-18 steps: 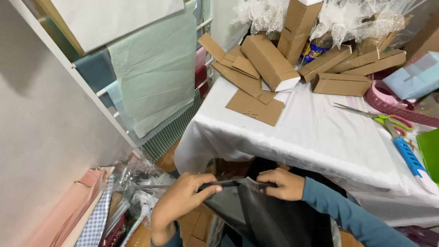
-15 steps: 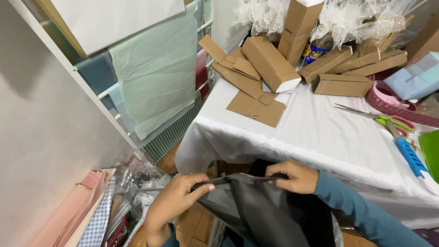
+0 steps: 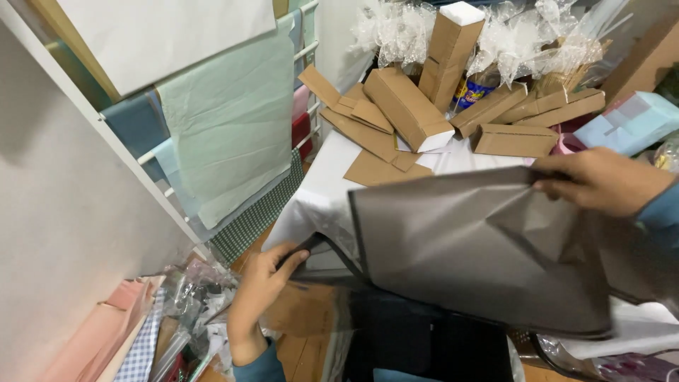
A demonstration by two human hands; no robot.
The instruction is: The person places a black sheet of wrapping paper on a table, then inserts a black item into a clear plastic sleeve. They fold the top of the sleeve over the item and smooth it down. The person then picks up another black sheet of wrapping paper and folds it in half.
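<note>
We look down on a large sheet of dark grey-brown wrapping paper (image 3: 467, 247), which is stretched between our two hands in front of the desk (image 3: 318, 201). Our right hand (image 3: 601, 180) is raised at the upper right corner of the sheet; its fingers are pressed together and pinch the edge there, so that the paper folds a little under them. Our left hand (image 3: 258, 286) is low at the left, with the fingers curled around a dark strip at the lower left corner of the sheet. The sheet hangs slanted, its upper edge above the white cloth of the desk and its lower part over a dark area near our body.

Behind the sheet, on the desk, lie several long brown cardboard boxes (image 3: 407, 106), some flat and some folded up, and one tall box (image 3: 449, 46) stands upright among clear cellophane bundles (image 3: 396, 28). A light blue box (image 3: 626, 120) is at the far right. On the left, a white rack (image 3: 134, 152) carries hanging sheets, and a pale green sheet (image 3: 230, 134) is the biggest of them. Pink paper rolls (image 3: 92, 336) and plastic bags lie on the floor near the left hand.
</note>
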